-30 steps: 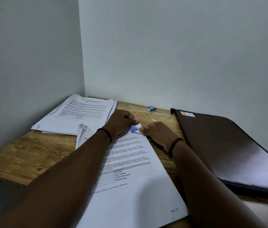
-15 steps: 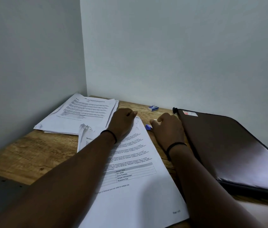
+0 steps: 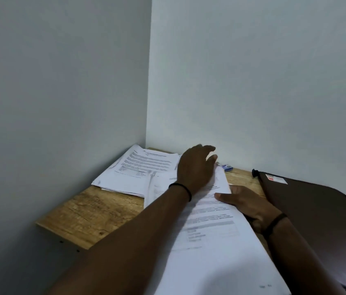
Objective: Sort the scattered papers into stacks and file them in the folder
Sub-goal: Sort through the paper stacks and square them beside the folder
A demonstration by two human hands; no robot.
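Here, the biggest thing I see is the wooden desk [image 3: 87, 211], grainy and light brown, set into a corner of plain pale walls; its near edge is cut off by the frame. Next comes the dark brown folder [image 3: 316, 209], smooth and faintly glossy with a rounded corner, lying flat on the right side of the desk and running out of view at the right; a small label sits near its far corner, too small to read. The printed sheet [image 3: 210, 241] in front of me is white, thin and long, lying between my arms just beside the folder, its text blurred. Behind it, in the corner, a loose stack of papers [image 3: 138, 169] lies fanned, edges uneven.

My left hand [image 3: 195, 169] hovers over the far end of the sheet with fingers loosely spread, grip apart, holding nothing that I can make out. My right hand [image 3: 248, 203] grips the sheet's right edge, thumb on top and fingers hidden beneath. A black band circles each wrist. A tiny blue and white object [image 3: 227, 167] rests by the back wall, partly hidden by the sheet; I cannot tell what it is.
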